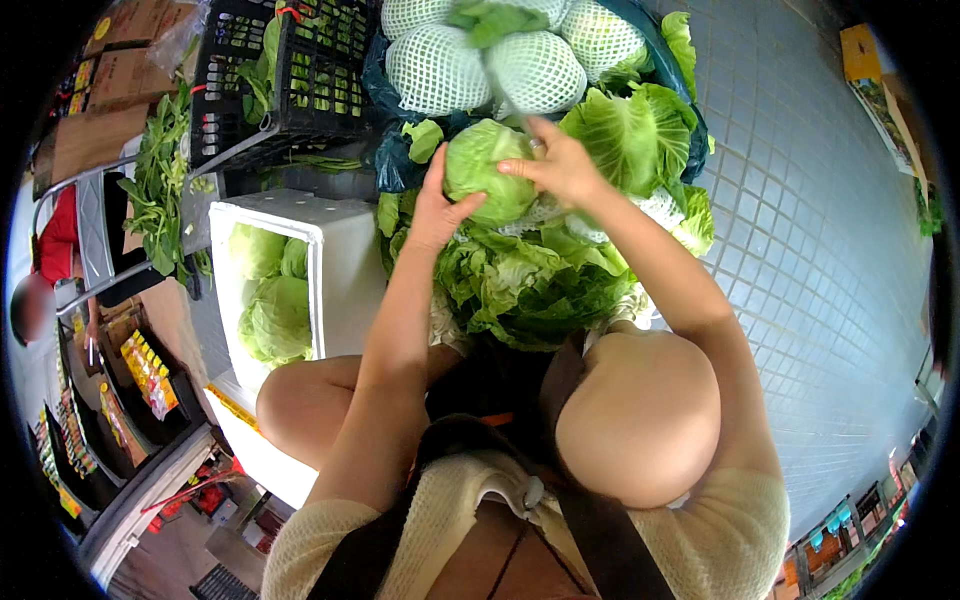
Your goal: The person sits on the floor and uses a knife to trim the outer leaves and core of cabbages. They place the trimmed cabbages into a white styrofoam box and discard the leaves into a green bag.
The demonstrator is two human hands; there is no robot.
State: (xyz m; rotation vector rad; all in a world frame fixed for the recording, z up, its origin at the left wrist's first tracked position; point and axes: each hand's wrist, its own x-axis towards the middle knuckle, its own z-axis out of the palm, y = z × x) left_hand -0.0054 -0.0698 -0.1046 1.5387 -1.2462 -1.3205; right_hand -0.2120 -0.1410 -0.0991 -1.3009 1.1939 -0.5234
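Note:
A pale green head of lettuce or cabbage (491, 172) is between my hands. My left hand (442, 206) cups its left and lower side with the fingers spread. My right hand (556, 163), with a ring on one finger, has its thumb against the head's right side and its fingers closed around a blurred tool, perhaps a knife (504, 97). A blurred green leaf (495, 22) is just above that tool. Beyond lie several heads in white foam net sleeves (439, 67) in a dark blue plastic bag (390, 161). Loose outer leaves (525, 277) are heaped below my hands.
To the left, a white foam box (319, 225) holds several green heads, and a black plastic crate (240, 142) holds leafy greens. Leafy stems (161, 180) hang by a metal cart frame. Grey tiled floor (780, 262) extends to the right. A person is partly visible at the far left.

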